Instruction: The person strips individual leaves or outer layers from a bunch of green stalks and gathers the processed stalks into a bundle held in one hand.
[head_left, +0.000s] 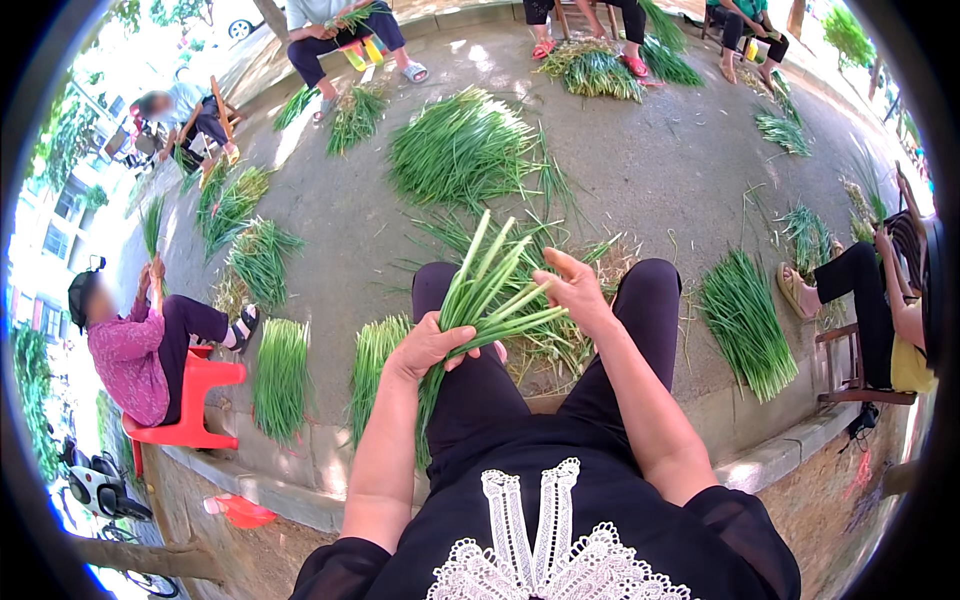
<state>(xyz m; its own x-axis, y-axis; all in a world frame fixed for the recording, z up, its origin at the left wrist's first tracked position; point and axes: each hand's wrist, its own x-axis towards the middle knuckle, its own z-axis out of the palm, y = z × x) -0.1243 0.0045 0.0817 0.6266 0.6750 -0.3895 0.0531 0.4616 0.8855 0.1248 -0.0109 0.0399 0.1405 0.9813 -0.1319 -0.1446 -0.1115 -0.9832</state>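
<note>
Pale-tipped green stalks, white lace, red chair

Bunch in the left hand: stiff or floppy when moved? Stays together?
The bunch is probably stiffish above the left hand, where the stalks jut out fairly straight. It's likely floppier below, where thin leaves trail down. It may shed strands if the grip loosens: the stalks fan apart and no tie shows.

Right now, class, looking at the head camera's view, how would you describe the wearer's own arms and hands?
The left sleeve and right sleeve are black, loose and slightly see-through, ending near the elbows. Below them both forearms are bare. The left hand and right hand wear no gloves.
</note>
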